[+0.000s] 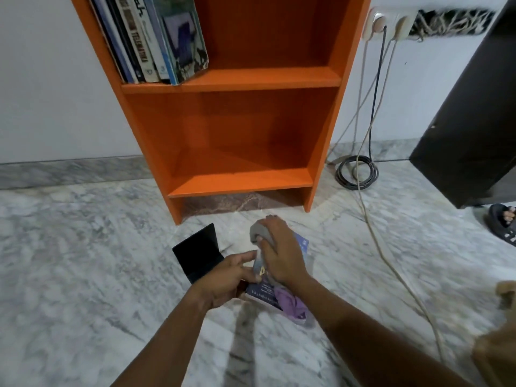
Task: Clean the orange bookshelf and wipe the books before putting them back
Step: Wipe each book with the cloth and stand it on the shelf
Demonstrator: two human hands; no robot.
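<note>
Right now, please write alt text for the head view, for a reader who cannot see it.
The right hand presses a grey cloth on a blue book above the marble floor, while the left hand holds the book's edge. Behind them stands the orange bookshelf, with more books leaning on its upper shelf.

home room | marble floor (83, 247) | orange bookshelf (231, 129) | wall sockets (391, 23)

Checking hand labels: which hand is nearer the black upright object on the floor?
Left. The left hand is right beside the black object, holding the book's edge; the right hand is farther right, gripping the gray cloth on the book.
</note>
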